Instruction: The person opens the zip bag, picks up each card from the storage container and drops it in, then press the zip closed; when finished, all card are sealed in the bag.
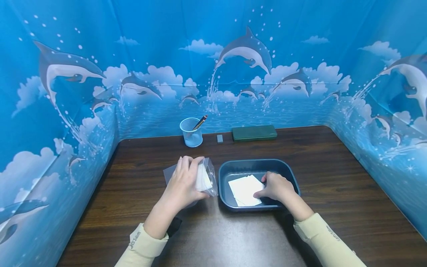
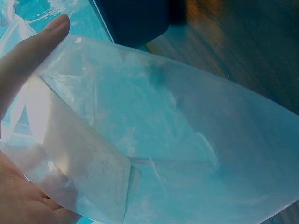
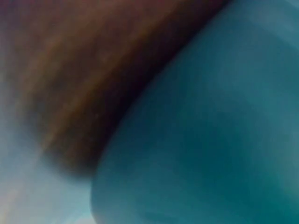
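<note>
Your left hand [image 1: 185, 181] grips the plastic bag [image 1: 208, 178]; your right hand [image 1: 277, 186] pinches the cards [image 1: 243, 189] — several could lift together, or the bag mouth collapse.

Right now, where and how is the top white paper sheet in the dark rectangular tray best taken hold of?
Probably at the near-right edge of the top white paper sheet, from the right, where the right hand already rests; it lies flat in the dark rectangular tray, so lift that edge and pinch it.
</note>
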A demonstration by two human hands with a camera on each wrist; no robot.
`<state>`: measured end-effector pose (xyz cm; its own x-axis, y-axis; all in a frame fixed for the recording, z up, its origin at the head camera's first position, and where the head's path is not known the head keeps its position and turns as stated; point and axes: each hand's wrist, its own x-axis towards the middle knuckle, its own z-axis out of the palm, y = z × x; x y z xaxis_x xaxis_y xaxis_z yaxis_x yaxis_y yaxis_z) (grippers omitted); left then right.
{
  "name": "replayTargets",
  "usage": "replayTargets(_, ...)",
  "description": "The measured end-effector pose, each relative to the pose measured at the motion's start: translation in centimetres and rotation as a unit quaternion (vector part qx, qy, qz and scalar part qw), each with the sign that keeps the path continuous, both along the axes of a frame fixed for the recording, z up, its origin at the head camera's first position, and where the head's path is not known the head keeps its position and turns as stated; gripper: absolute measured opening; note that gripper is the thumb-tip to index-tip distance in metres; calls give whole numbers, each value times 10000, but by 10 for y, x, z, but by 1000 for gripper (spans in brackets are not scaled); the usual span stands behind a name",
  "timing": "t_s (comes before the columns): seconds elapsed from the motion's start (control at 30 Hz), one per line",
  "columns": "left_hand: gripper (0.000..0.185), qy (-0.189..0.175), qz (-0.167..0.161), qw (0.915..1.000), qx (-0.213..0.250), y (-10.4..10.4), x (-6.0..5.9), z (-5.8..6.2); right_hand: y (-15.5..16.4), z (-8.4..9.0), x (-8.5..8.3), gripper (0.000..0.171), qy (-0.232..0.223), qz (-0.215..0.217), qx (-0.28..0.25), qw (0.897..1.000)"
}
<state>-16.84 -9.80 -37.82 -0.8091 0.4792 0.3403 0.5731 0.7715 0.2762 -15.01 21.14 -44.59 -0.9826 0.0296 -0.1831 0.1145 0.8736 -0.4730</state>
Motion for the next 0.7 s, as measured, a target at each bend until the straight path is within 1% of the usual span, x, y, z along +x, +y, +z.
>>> replayTargets(0.13,113,-21,20,10000,-5,0,0,0,2,2,-1,61,-216,-39,-138,9997)
replayTargets(0.23,112,-43,34,10000,-10,0,0,0,5,2,-2,58,-335,-55,-386,9987)
replayTargets(0.47,112,35,10,10000,-17,0,-1,0,11,1,-2,42,-120,-23,-945,9954)
replayTargets(0.6,112,77,13,10000,6,0,-2,2,13,4,-1,35,-106,-57,-1113,9937)
replayTargets(0.7,112,57,7,10000,16,0,-2,2,14,7,1,32,-22,-101,-1093,9940)
